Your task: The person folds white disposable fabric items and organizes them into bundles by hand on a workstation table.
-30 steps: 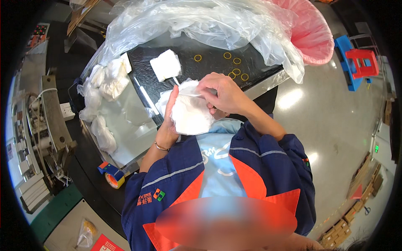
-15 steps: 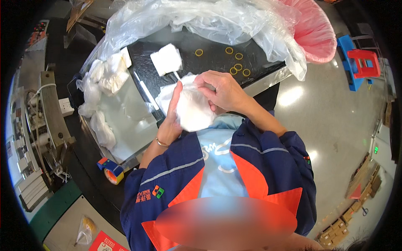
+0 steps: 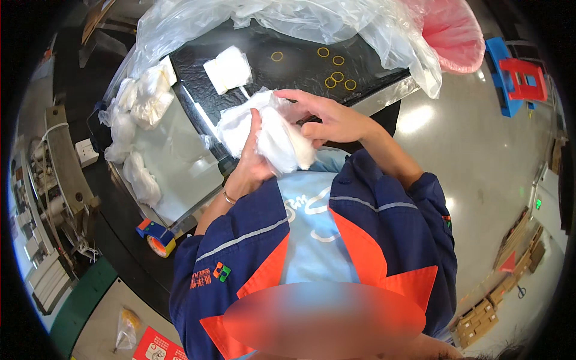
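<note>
My left hand grips a soft, folded bundle of thin white plastic bags in front of my chest, its thumb pointing up along the near face. My right hand is at the bundle's right side, with the index finger reaching over the top and the thumb lower down; its other fingers are partly hidden. Just beyond, a flat white stack lies on the black-covered table. Several yellow rubber bands are scattered on that surface to the right of the stack.
Clear plastic sheeting drapes the table's far edge, beside a pink bag-lined bin. More white bundles lie at the left. Tape rolls sit near my left elbow. A blue and red stool stands at far right.
The bundle has tilted and its folds have opened into a lengthwise crease. My right hand has shifted slightly right, its fingers more spread. The view has moved slightly.
</note>
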Tool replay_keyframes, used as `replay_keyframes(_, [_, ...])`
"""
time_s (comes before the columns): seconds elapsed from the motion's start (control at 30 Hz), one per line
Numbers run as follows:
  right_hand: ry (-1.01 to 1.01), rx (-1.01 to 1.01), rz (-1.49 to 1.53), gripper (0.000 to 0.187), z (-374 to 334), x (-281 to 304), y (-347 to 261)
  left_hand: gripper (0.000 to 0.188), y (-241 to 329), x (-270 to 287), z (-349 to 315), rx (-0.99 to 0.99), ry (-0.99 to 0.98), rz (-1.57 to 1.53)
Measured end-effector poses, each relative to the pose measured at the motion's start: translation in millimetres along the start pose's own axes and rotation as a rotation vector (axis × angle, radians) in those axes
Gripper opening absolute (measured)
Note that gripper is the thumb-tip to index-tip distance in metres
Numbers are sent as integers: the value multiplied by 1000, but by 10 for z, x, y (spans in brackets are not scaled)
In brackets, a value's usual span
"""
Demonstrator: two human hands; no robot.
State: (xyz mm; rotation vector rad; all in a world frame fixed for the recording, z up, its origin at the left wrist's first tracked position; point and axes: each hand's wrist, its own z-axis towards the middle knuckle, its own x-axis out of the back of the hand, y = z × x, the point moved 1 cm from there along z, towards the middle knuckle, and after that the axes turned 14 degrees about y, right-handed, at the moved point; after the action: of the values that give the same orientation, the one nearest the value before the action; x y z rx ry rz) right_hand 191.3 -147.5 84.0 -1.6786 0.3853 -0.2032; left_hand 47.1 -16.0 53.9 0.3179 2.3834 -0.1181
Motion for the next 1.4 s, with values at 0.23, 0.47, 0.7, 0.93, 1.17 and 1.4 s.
replay_keyframes(0.23, [-109, -67, 68, 110, 67, 182, 16, 100, -25, 2, -25, 168, -119, -59])
replay_keyframes(0.47, [16, -148, 195, 75, 187, 212, 42, 101, -7, -1, -6, 226, -304, -23])
replay_keyframes(0.7, [88, -299, 216, 38, 301, 180, 48, 100, -6, -4, -25, 213, -400, 31])
replay_keyframes(0.93, [158, -207, -53, 35, 295, 108, 56, 91, -28, 1, -8, 173, -372, -56])
replay_keyframes(1.17, [271, 338, -656, 58, 27, -292, -179, 57, 71, 150, 60, -33, -143, -132])
replay_keyframes(1.4, [297, 268, -238, 55, 122, -206, -205, 58, 102, 215, 0, -38, -168, 43])
